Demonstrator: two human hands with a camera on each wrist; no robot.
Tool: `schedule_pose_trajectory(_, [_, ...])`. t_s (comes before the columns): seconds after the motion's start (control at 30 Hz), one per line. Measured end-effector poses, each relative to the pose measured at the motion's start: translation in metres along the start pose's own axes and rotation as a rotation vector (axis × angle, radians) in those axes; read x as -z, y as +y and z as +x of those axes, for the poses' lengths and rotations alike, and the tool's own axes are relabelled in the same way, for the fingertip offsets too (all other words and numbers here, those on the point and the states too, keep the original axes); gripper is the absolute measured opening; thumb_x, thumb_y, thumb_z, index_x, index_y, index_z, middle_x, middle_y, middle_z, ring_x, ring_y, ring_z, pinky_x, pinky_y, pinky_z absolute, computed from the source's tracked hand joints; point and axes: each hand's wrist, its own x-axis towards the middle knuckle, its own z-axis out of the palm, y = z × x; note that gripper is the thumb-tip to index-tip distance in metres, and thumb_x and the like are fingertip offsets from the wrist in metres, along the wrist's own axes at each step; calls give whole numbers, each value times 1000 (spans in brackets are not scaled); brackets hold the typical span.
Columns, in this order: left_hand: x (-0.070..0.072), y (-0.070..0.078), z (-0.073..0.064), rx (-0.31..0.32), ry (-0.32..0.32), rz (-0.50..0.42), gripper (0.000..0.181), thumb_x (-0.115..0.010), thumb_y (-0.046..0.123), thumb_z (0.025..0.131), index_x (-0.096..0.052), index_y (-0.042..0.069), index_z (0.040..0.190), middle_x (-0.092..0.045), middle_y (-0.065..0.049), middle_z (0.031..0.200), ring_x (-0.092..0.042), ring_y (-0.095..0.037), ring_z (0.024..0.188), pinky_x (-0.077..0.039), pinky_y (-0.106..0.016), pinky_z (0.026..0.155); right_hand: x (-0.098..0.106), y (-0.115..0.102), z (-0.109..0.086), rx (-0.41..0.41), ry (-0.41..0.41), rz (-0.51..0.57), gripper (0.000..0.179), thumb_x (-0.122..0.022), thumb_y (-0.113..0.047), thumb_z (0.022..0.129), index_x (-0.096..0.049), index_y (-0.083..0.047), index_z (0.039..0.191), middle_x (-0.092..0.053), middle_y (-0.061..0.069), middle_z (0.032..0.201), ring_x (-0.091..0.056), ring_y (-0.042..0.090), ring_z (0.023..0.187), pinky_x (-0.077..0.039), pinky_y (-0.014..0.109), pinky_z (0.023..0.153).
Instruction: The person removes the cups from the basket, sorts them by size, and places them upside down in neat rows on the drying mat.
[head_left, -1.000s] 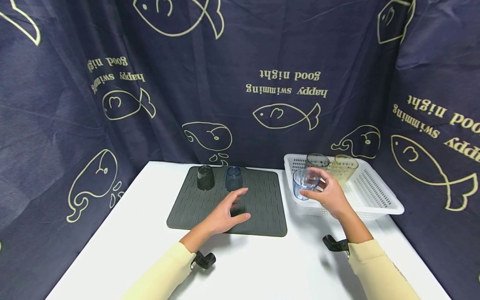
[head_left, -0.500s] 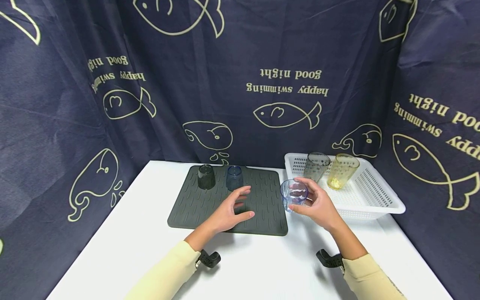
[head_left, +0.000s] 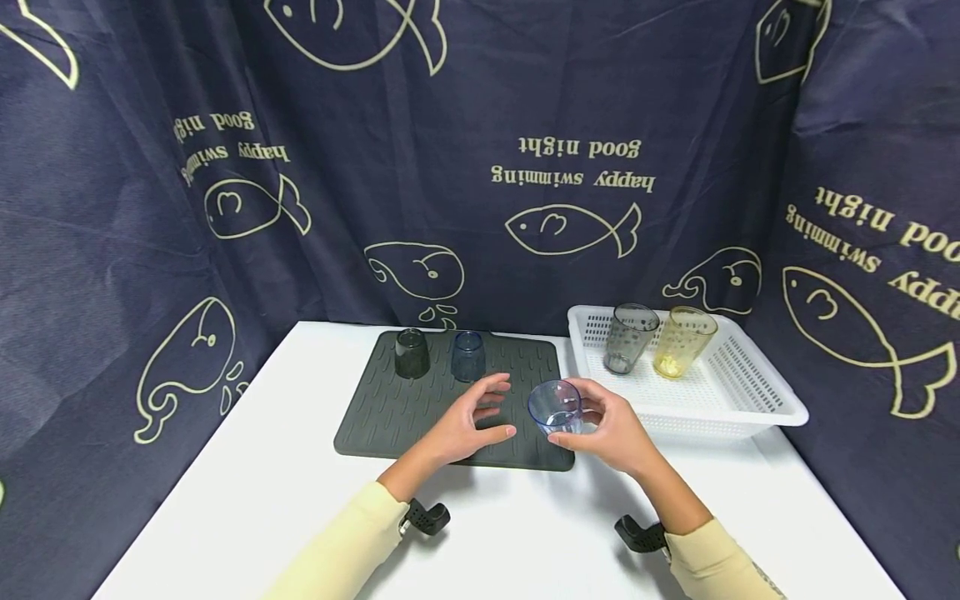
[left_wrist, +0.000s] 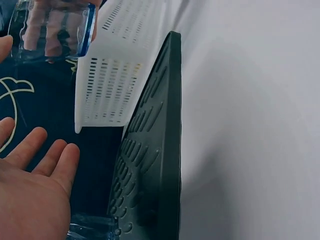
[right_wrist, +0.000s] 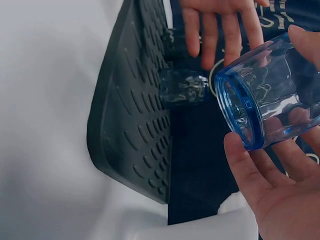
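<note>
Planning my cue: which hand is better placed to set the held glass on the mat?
Probably the right hand: it grips the light-blue glass near the mat; the left hand is empty.

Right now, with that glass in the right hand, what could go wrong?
The held glass might slip: only the right hand grips it, while the left hand is open and apart from it. Lowered toward the back of the dark mat, it could also knock the other blue glass there.

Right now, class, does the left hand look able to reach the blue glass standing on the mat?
Probably yes: the left hand holds nothing and is close to the blue glass, with no other object seen between them on the mat.
</note>
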Motion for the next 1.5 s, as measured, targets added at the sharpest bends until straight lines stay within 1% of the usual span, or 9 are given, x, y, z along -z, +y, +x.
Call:
schedule_pose_trajectory(0.13, [0,0,0,-11,-12,-14,79,-77,14,91,-35,18,158,-45,-11,156,-49,-32,140,-45,-44,118,-5,0,0,-8,-14,-10,73,-96,-22,72,-62,-9,136,-70,15,124,-71,15,99,-61,25,86])
schedule_pose_trajectory(0.23, [0,0,-1,-19,-21,-20,81,-78,13,90,-35,17,158,-44,-12,157,-49,-32,140,-44,-44,118,-7,0,1,-7,-22,-33,73,-96,-24,72,-62,-9,135,-71,11,122,-72,18,101,-61,28,87])
schedule_pose_trajectory(0.53, [2,1,0,-45,-34,-11,81,-80,12,88,-37,15,156,-47,-13,153,-51,-32,137,-46,-45,116,-12,-7,4,-48,-50,-71,82,-96,-32,71,-59,-7,140,-71,11,125,-72,29,106,-61,33,90])
schedule_pose_trajectory(0.67, [2,1,1,-55,-47,-15,80,-80,11,88,-38,14,156,-47,-14,152,-51,-37,136,-46,-48,116,-13,-6,6,-53,-61,-67,83,-97,-33,70,-60,-8,140,-71,10,126,-71,30,107,-61,36,91])
schedule_pose_trajectory(0.83, [1,3,3,-56,-58,-12,78,-79,12,88,-40,13,155,-47,-19,150,-52,-35,134,-47,-48,115,-14,-6,8,-17,-75,-92,79,-97,-32,69,-63,-10,137,-73,6,121,-70,22,100,-62,35,88])
schedule_pose_trajectory(0.97, [-1,4,3,-44,-58,0,76,-79,13,89,-41,14,155,-47,-22,149,-54,-34,133,-48,-47,114,-14,-7,11,7,-86,-143,78,-96,-34,70,-64,-11,137,-73,4,122,-70,18,100,-62,37,87])
schedule_pose_trajectory(1.07, [-2,6,4,-28,-52,10,76,-80,15,89,-42,14,155,-49,-18,148,-56,-32,131,-50,-44,113,-14,-8,13,14,-90,-183,77,-96,-36,70,-64,-12,136,-73,3,124,-71,17,101,-62,38,87])
schedule_pose_trajectory(1.3, [-5,10,5,-3,-45,29,76,-81,18,88,-43,16,154,-50,-12,146,-59,-30,128,-52,-35,110,-16,-8,16,29,-96,-256,72,-97,-39,68,-68,-12,129,-75,-1,116,-71,14,99,-62,38,86])
schedule_pose_trajectory(1.5, [-7,10,6,-16,-34,42,76,-81,16,87,-44,13,153,-51,-14,144,-61,-29,124,-55,-32,106,-18,-7,19,74,-113,-286,72,-97,-38,67,-70,-10,128,-76,-1,113,-71,11,96,-62,41,86])
